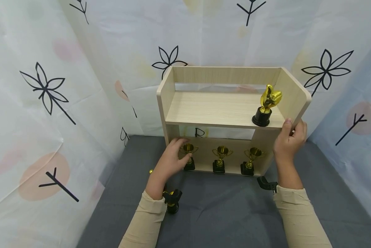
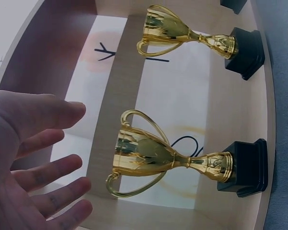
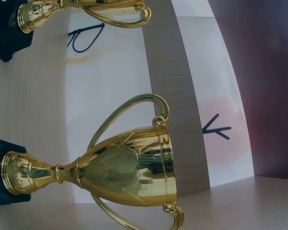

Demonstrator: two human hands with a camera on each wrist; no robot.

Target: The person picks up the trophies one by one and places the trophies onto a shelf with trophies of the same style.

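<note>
A two-level pale wood shelf (image 1: pixel 210 106) stands on the grey cloth. My left hand (image 1: pixel 170 159) reaches to its lower left, fingers spread around the rim of a gold two-handled trophy cup (image 2: pixel 141 155) on a black base. In the left wrist view, a gap shows between the fingers (image 2: pixel 62 172) and that cup. My right hand (image 1: pixel 290 140) grips the front edge of the shelf's right side panel, thumb inside, fingers outside. Two more such cups, a middle one (image 1: pixel 222 155) and a right one (image 1: pixel 250 160), stand upright on the lower level.
A gold hand-shaped trophy (image 1: pixel 266 103) on a black base stands at the right of the upper level. Behind my left wrist, another black-and-gold trophy (image 1: pixel 172 207) is partly hidden on the grey cloth (image 1: pixel 229 213). A patterned white curtain (image 1: pixel 126 44) hangs behind.
</note>
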